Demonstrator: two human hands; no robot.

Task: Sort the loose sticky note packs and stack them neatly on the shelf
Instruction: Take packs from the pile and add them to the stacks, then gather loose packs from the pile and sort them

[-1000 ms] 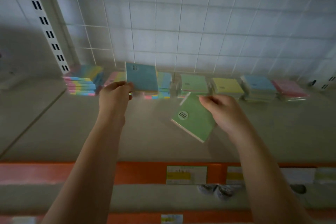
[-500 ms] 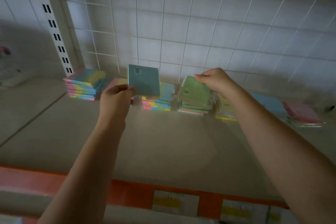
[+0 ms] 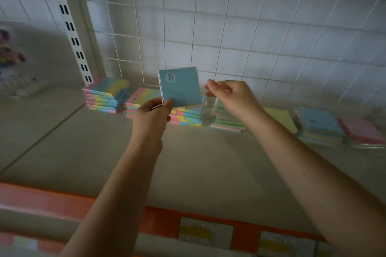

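Both hands reach forward over the shelf (image 3: 188, 162) with forearms stretched out from the bottom of the view. The left hand (image 3: 151, 120) is raised, back toward the camera, its thumb and fingers pinching the lower left corner of a blue sticky note pack (image 3: 180, 87), which it holds upright above the row of stacks. The right hand (image 3: 231, 98) hovers just beside the pack's right edge, fingers loosely curled with thumb and forefinger close together and holding nothing; whether a fingertip touches the pack I cannot tell. Along the back of the shelf, against the wire grid (image 3: 240, 37), sit stacks of packs: a rainbow stack (image 3: 105, 98) at far left, a multicolour stack (image 3: 187, 118) under the held pack, a green-topped stack (image 3: 224, 119) below the right hand, then a yellow pack (image 3: 281, 116), a blue stack (image 3: 318, 127) and a pink stack (image 3: 361, 130).
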